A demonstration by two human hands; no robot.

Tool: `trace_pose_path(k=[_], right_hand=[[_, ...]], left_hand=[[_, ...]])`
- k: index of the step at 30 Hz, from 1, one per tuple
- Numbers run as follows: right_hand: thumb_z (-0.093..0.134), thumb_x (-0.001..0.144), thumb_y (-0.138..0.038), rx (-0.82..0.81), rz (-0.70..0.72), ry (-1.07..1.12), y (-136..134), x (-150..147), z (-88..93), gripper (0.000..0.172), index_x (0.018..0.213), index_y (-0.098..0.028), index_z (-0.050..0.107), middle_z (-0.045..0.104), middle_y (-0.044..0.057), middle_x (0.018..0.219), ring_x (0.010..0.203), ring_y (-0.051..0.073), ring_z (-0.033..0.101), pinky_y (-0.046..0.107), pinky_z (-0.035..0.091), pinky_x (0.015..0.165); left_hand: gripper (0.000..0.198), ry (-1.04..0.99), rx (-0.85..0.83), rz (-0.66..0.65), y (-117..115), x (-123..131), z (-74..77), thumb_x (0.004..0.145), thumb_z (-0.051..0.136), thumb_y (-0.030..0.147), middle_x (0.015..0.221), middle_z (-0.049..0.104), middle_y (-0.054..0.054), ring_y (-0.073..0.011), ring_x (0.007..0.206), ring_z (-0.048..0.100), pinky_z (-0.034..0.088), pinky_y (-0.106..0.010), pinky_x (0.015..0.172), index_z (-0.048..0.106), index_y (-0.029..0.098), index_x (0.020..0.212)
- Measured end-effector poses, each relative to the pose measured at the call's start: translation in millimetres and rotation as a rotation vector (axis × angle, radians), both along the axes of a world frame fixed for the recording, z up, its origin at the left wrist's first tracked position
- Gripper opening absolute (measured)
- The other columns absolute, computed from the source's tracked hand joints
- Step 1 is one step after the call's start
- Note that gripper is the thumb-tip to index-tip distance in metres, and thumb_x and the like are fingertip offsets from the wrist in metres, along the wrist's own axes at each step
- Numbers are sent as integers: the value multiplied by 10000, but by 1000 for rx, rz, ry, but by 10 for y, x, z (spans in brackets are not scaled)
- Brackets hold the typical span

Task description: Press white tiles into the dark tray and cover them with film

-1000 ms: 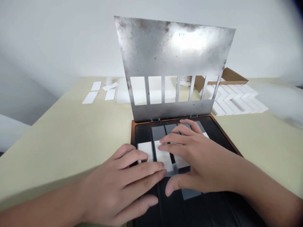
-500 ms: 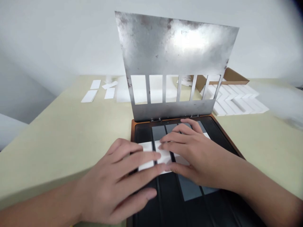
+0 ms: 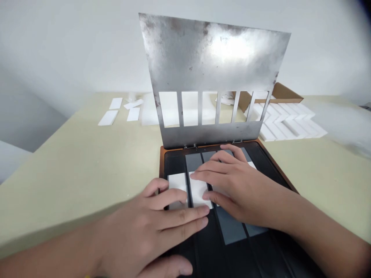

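Observation:
My left hand (image 3: 150, 227) lies flat across the lower ends of a white rectangular tile (image 3: 176, 184) and a second white tile (image 3: 198, 189), which sit side by side on a black tray (image 3: 175, 162). My right hand (image 3: 240, 189) rests beside it, with its fingertips on the second tile. Its palm covers a further white piece, and a white corner (image 3: 252, 165) shows past its fingers. Grey strips (image 3: 230, 227) run lengthwise in the tray's lanes. Neither hand closes around anything.
A scratched metal plate (image 3: 214, 58) with a row of rectangular slots stands hinged up at the tray's far edge. Loose white tiles (image 3: 108, 117) lie on the pale table (image 3: 72, 185) at the back left. Many more (image 3: 290, 127) lie by a cardboard box (image 3: 285, 94) at the back right.
My left hand has slid back toward me, uncovering more of the two white tiles. My right hand has shifted slightly left, and the tiles look little moved.

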State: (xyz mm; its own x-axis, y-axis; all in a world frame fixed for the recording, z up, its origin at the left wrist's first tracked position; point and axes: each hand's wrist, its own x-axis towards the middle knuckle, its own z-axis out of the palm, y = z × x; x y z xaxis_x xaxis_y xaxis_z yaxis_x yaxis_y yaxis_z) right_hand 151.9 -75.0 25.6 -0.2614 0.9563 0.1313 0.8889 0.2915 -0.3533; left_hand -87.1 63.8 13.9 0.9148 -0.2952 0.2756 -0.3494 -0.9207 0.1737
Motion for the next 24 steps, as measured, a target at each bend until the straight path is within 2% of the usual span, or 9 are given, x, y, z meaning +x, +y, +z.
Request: trace_pose_path(k=[4, 9, 11, 13, 15, 17, 24], right_hand=[[579, 1057, -203, -8, -2, -3, 5, -10, 4, 338, 1386, -219, 654, 736, 26, 1328, 1188, 264, 557, 576, 185, 1242], [529, 1067, -159, -52, 4, -3, 6, 17, 47, 362, 1399, -244, 645, 736, 4, 1321, 1190, 248, 545, 546, 197, 1236], [541, 1081, -200, -79, 12, 13, -11, 47, 67, 365, 1429, -270, 623, 725, -12, 1354, 1233, 239, 528, 520, 190, 1242], [614, 1074, -327, -93, 15, 32, -29, 70, 76, 384, 1457, -294, 601, 717, -19, 1377, 1279, 243, 510, 512, 154, 1257], [694, 1026, -482, -88, 17, 41, -40, 73, 70, 491, 1469, -296, 593, 721, -10, 1368, 1297, 254, 507, 514, 115, 1267], [743, 975, -560, -65, 14, 35, -39, 55, 53, 581, 1464, -282, 601, 736, 6, 1335, 1294, 262, 518, 518, 96, 1271], [799, 944, -511, -8, -12, 12, 20, -4, 20, 553, 1409, -252, 651, 778, 25, 1222, 1217, 264, 571, 529, 171, 1243]], left_hand=[[488, -1, -36, 88, -45, -16, -21, 1109, 519, 485, 1572, 605, 30, -256, 1189, 594, 328, -431, 1008, 614, 193, 1488], [533, -37, -73, 157, -114, -43, -112, 1119, 463, 548, 1580, 599, 26, -271, 1169, 570, 317, -458, 998, 598, 201, 1501], [534, -32, -57, 172, -122, -50, -119, 1117, 461, 559, 1578, 602, 15, -275, 1157, 574, 314, -461, 992, 598, 216, 1503], [534, -32, -47, 189, -119, -56, -115, 1116, 461, 564, 1568, 613, 2, -278, 1150, 576, 311, -462, 988, 594, 225, 1506], [542, -34, -44, 211, -111, -60, -108, 1112, 467, 568, 1551, 630, -12, -284, 1155, 573, 310, -463, 989, 584, 220, 1511], [544, -34, -41, 228, -103, -63, -102, 1103, 484, 571, 1534, 644, -27, -289, 1160, 574, 313, -461, 985, 580, 221, 1507], [498, -36, 21, 258, -92, -59, -109, 1073, 542, 451, 1509, 662, -50, -328, 1182, 556, 309, -470, 968, 566, 211, 1508]])
